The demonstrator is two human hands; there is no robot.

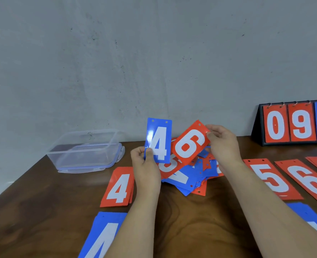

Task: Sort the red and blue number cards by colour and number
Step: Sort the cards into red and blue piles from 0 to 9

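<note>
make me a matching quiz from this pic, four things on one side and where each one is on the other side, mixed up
Things
1. raised blue 4 card
2. raised red 6 card
3. clear box
4. scoreboard stand

Places
a. back right of the table
b. held in the left hand
c. back left of the table
d. held in the right hand

Pairs: 1-b, 2-d, 3-c, 4-a

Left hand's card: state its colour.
The card is blue with a white 4; head view.
</note>
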